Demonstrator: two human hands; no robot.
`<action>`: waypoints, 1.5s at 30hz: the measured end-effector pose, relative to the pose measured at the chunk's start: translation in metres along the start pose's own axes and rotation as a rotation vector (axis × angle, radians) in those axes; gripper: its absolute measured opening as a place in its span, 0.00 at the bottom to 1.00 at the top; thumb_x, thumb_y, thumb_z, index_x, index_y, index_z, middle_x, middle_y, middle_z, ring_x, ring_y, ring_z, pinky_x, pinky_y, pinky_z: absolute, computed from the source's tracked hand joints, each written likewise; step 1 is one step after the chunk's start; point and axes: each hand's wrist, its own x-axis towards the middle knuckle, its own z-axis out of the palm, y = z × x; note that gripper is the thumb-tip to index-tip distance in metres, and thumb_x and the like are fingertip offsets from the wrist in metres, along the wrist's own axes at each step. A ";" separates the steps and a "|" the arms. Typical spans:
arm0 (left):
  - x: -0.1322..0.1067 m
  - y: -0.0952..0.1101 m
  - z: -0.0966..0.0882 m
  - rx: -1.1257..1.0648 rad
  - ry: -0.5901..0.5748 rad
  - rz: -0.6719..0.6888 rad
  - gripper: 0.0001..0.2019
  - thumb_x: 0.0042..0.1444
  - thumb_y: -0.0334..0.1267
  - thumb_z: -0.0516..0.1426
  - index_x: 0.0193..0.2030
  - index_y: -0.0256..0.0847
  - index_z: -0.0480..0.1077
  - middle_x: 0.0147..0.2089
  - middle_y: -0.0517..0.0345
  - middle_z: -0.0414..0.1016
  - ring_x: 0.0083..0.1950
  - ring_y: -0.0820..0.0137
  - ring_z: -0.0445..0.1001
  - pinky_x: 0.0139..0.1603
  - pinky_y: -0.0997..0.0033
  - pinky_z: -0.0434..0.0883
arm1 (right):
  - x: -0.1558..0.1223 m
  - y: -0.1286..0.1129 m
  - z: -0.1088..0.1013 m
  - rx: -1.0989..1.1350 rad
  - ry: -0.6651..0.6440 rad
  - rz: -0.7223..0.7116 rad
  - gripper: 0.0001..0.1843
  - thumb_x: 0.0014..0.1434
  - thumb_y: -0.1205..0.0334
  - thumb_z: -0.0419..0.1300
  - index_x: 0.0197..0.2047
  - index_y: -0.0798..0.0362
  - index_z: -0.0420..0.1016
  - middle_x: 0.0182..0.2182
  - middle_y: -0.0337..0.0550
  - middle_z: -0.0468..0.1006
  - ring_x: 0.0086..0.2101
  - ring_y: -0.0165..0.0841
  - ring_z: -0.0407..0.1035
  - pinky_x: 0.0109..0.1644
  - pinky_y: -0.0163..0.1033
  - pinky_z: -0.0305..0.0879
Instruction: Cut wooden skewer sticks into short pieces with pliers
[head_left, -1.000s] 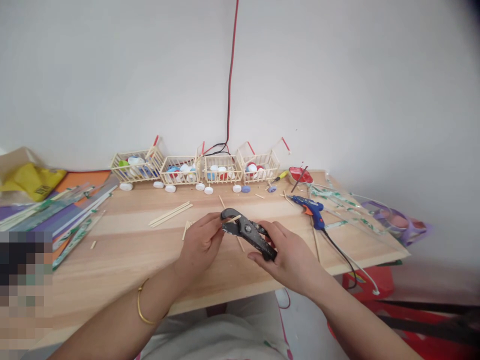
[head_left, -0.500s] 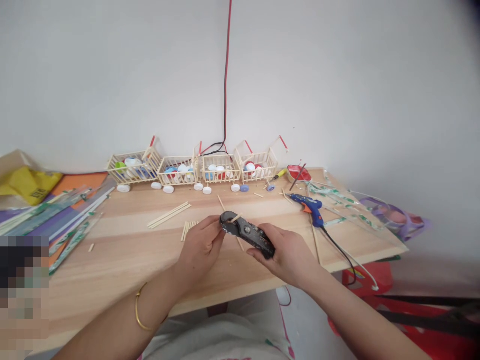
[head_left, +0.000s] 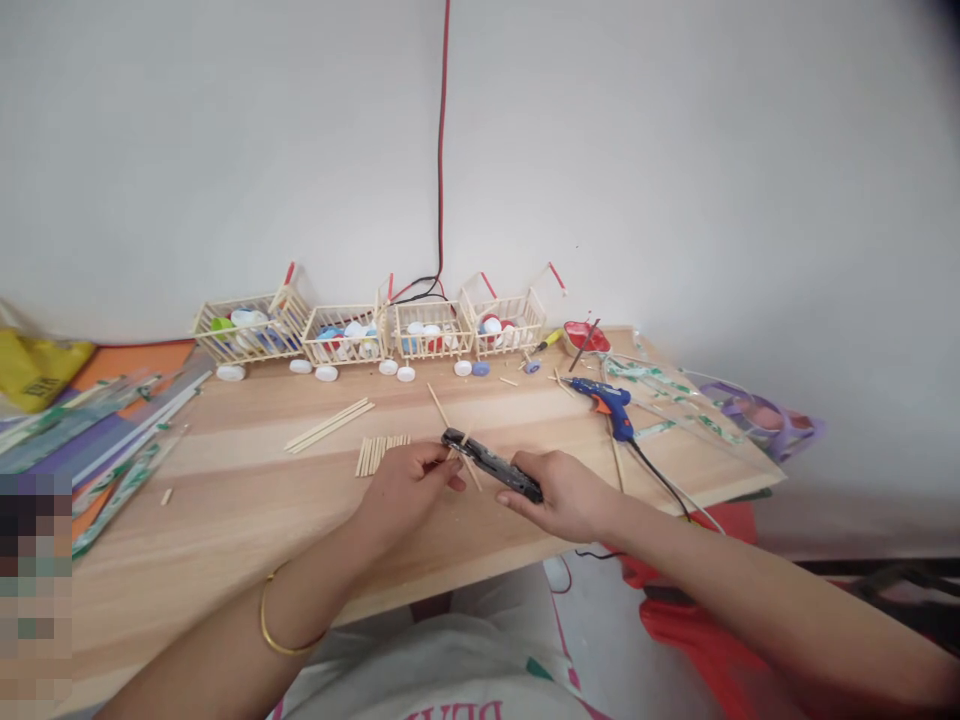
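Note:
My right hand is wrapped round the handles of dark, worn pruning shears, which point left above the table. A short piece of thin wooden stick crosses the jaws. At the jaw end, my left hand pinches that stick between thumb and fingers, which hide part of it. Another wooden stick lies slantwise on the table beneath the shears. Just behind my left hand is a row of short cut sticks. Several longer sticks lie side by side farther left.
Small stick-built carts holding bottle caps line the wall. To the right lie a blue glue gun with its cable, a red dish and a yellow-handled tool. Plastic-wrapped strips cover the table's left side.
The shears have turned, showing a narrower edge, and their jaws sit slightly lower. My left hand's fingers have shifted under the jaw end. The whole view has swung slightly to the right.

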 end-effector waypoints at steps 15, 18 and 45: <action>0.000 -0.001 0.004 -0.038 -0.082 -0.073 0.14 0.54 0.44 0.52 0.28 0.39 0.74 0.27 0.60 0.78 0.29 0.69 0.72 0.30 0.74 0.61 | 0.004 0.007 -0.005 -0.061 -0.112 -0.026 0.21 0.59 0.43 0.47 0.34 0.53 0.69 0.26 0.43 0.74 0.25 0.31 0.64 0.27 0.33 0.49; 0.000 -0.001 0.003 -0.033 -0.073 -0.052 0.13 0.54 0.42 0.52 0.29 0.39 0.74 0.27 0.60 0.78 0.31 0.68 0.73 0.33 0.73 0.62 | 0.004 0.006 -0.006 -0.069 -0.098 -0.050 0.22 0.59 0.42 0.47 0.35 0.53 0.68 0.28 0.45 0.74 0.27 0.32 0.65 0.28 0.33 0.51; 0.009 -0.011 0.005 0.133 -0.073 -0.061 0.12 0.52 0.37 0.49 0.21 0.39 0.67 0.22 0.60 0.73 0.27 0.71 0.70 0.30 0.74 0.60 | 0.018 0.009 0.011 -0.068 -0.133 -0.029 0.20 0.61 0.49 0.48 0.32 0.56 0.72 0.29 0.48 0.77 0.29 0.32 0.69 0.31 0.32 0.55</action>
